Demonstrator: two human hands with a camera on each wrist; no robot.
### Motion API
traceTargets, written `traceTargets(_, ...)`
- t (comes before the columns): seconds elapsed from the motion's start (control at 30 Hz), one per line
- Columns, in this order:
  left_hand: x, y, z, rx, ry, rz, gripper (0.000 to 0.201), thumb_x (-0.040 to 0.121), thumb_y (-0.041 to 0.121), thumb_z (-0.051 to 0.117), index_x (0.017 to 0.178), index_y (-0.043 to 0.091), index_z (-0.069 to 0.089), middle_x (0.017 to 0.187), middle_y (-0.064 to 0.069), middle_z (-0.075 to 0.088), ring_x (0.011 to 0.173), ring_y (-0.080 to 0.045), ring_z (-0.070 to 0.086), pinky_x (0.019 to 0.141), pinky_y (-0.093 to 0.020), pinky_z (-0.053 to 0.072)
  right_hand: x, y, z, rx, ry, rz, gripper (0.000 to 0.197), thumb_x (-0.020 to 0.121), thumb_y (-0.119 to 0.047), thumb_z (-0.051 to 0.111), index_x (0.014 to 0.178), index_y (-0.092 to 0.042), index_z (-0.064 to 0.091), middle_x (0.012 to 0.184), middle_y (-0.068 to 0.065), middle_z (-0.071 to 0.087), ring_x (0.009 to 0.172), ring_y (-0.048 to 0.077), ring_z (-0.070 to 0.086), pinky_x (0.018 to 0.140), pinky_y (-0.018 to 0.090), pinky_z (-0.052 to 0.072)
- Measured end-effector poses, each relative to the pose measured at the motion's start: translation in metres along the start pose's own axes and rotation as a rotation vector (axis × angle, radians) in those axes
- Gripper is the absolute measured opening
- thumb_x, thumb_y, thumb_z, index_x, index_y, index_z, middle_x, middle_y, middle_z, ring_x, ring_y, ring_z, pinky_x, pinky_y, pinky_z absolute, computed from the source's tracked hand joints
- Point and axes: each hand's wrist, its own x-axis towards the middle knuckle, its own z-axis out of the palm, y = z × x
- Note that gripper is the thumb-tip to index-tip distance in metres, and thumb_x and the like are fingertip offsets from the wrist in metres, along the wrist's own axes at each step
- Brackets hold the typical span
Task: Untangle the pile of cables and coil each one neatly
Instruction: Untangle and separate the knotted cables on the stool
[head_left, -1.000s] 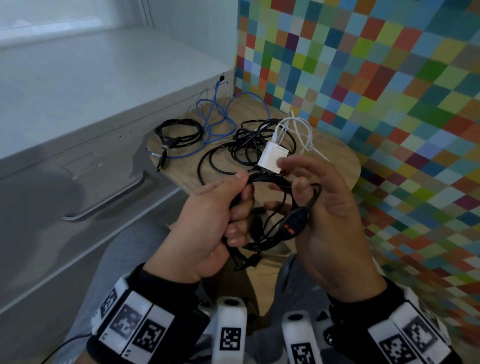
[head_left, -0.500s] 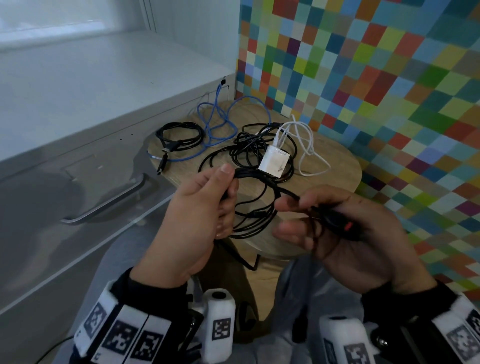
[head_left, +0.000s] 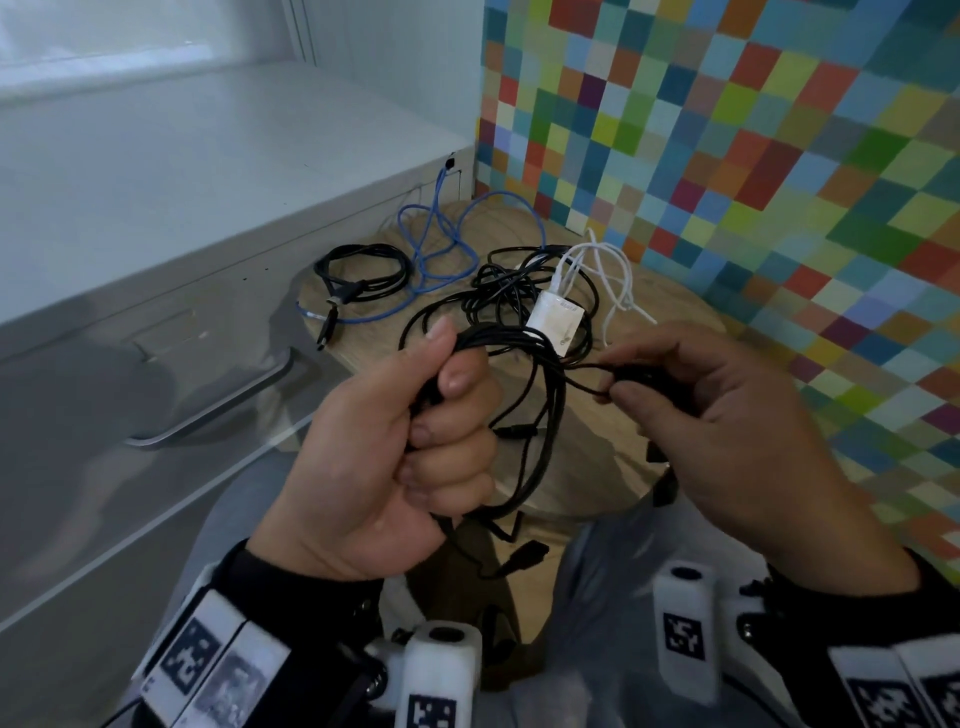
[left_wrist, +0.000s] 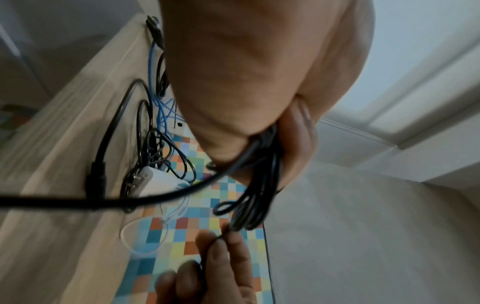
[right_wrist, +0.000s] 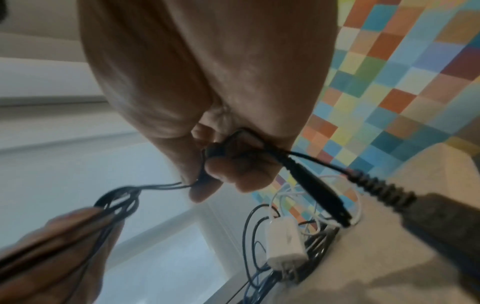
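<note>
My left hand (head_left: 415, 415) grips a bundle of loops of a thin black cable (head_left: 545, 415) in a fist, in front of the round wooden stool (head_left: 675, 312). My right hand (head_left: 675, 384) pinches the same cable's free end and its plug (right_wrist: 314, 185) just to the right, a short taut strand running between the hands. One connector (head_left: 524, 556) dangles below. On the stool lie a tangle of black cable (head_left: 498, 296), a white charger (head_left: 556, 322) with white cable (head_left: 613, 275), a blue cable (head_left: 441, 244) and a coiled black cable (head_left: 363, 275).
A white cabinet with a drawer handle (head_left: 218, 410) stands at the left, right beside the stool. A wall of coloured squares (head_left: 753, 156) rises behind and to the right. My knees are under the hands.
My left hand has closed into a tighter fist on the loops and risen slightly. My right hand has moved up and left, bringing the cable end close to the bundle.
</note>
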Motion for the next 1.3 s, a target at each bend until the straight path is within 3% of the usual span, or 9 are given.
traceTargets(0.13, 0.0, -0.002, 0.008, -0.163, -0.118, -0.015, 0.038, 0.108, 0.039, 0.034, 0.085, 0.013, 0.049, 0.062, 0.005, 0.027, 0.042, -0.004, 0.012, 0.039, -0.021, 0.011, 0.003, 0.007, 0.026, 0.188, 0.09, 0.051, 0.023, 0.086, 0.001, 0.075, 0.093, -0.021, 0.074, 0.084, -0.002, 0.076, 0.071, 0.014, 0.073, 0.066, 0.028, 0.058)
traceTargets(0.27, 0.0, -0.003, 0.012, -0.219, -0.142, 0.003, 0.04, 0.108, 0.04, 0.031, 0.084, 0.013, 0.047, 0.061, 0.005, 0.026, 0.041, -0.004, 0.011, 0.039, -0.021, 0.01, 0.001, 0.009, 0.06, 0.487, 0.151, 0.081, 0.026, 0.083, 0.002, 0.077, 0.084, -0.016, 0.059, 0.08, 0.014, 0.067, 0.067, 0.029, 0.068, 0.065, 0.032, 0.056)
traceTargets(0.43, 0.001, -0.004, 0.007, -0.221, -0.118, 0.003, 0.041, 0.108, 0.04, 0.03, 0.084, 0.013, 0.049, 0.062, 0.004, 0.028, 0.041, -0.005, 0.011, 0.039, -0.021, 0.009, -0.001, 0.003, 0.083, 0.752, 0.047, 0.136, 0.021, 0.073, -0.001, 0.078, 0.079, -0.014, 0.063, 0.073, 0.003, 0.068, 0.065, 0.014, 0.061, 0.058, 0.025, 0.052)
traceTargets(0.7, 0.005, -0.005, -0.004, -0.147, -0.079, 0.052, 0.036, 0.106, 0.039, 0.035, 0.082, 0.016, 0.048, 0.059, 0.006, 0.026, 0.041, -0.006, 0.018, 0.038, -0.02, 0.013, -0.001, 0.008, 0.086, 0.796, 0.054, 0.235, 0.03, 0.071, -0.012, 0.084, 0.093, 0.003, 0.069, 0.088, 0.018, 0.066, 0.08, 0.028, 0.061, 0.063, 0.032, 0.055)
traceTargets(0.87, 0.006, -0.005, -0.009, -0.054, 0.028, 0.13, 0.034, 0.105, 0.04, 0.036, 0.08, 0.019, 0.047, 0.058, 0.008, 0.024, 0.04, -0.005, 0.017, 0.037, -0.019, 0.015, -0.005, 0.004, 0.082, 0.789, 0.026, 0.336, 0.019, 0.077, -0.027, 0.073, 0.08, -0.009, 0.078, 0.079, 0.012, 0.071, 0.071, 0.02, 0.066, 0.065, 0.032, 0.058)
traceTargets(1.0, 0.008, -0.007, -0.01, 0.008, 0.11, 0.158, 0.033, 0.102, 0.04, 0.041, 0.077, 0.02, 0.049, 0.055, 0.008, 0.027, 0.039, -0.005, 0.016, 0.036, -0.018, 0.015, -0.012, 0.003, 0.077, 0.857, -0.007, 0.384, 0.038, 0.084, -0.046, 0.074, 0.091, -0.009, 0.079, 0.093, 0.015, 0.073, 0.083, 0.022, 0.069, 0.079, 0.036, 0.057)
traceTargets(1.07, 0.011, -0.01, -0.008, 0.053, 0.14, 0.155, 0.034, 0.1, 0.041, 0.044, 0.075, 0.02, 0.051, 0.052, 0.008, 0.031, 0.038, -0.006, 0.015, 0.035, -0.018, 0.015, -0.014, 0.002, 0.078, 0.823, -0.021, 0.3, 0.035, 0.077, -0.038, 0.084, 0.095, -0.009, 0.079, 0.088, 0.012, 0.071, 0.079, 0.018, 0.067, 0.072, 0.03, 0.056)
traceTargets(1.13, 0.012, -0.015, -0.007, 0.085, 0.164, 0.148, 0.035, 0.1, 0.041, 0.045, 0.073, 0.019, 0.052, 0.051, 0.008, 0.032, 0.038, -0.006, 0.014, 0.035, -0.018, 0.015, -0.014, 0.002, 0.078, 0.772, 0.006, 0.281, 0.021, 0.078, -0.021, 0.078, 0.096, -0.011, 0.08, 0.082, 0.009, 0.072, 0.071, 0.012, 0.065, 0.065, 0.024, 0.053)
traceTargets(1.3, 0.014, -0.018, -0.007, 0.117, 0.171, 0.129, 0.035, 0.101, 0.039, 0.044, 0.074, 0.018, 0.053, 0.052, 0.008, 0.033, 0.038, -0.005, 0.018, 0.035, -0.019, 0.017, -0.011, 0.004, 0.081, 0.733, 0.121, 0.352, 0.017, 0.089, -0.02, 0.065, 0.094, -0.014, 0.08, 0.084, 0.015, 0.065, 0.067, 0.018, 0.054, 0.062, 0.028, 0.048)
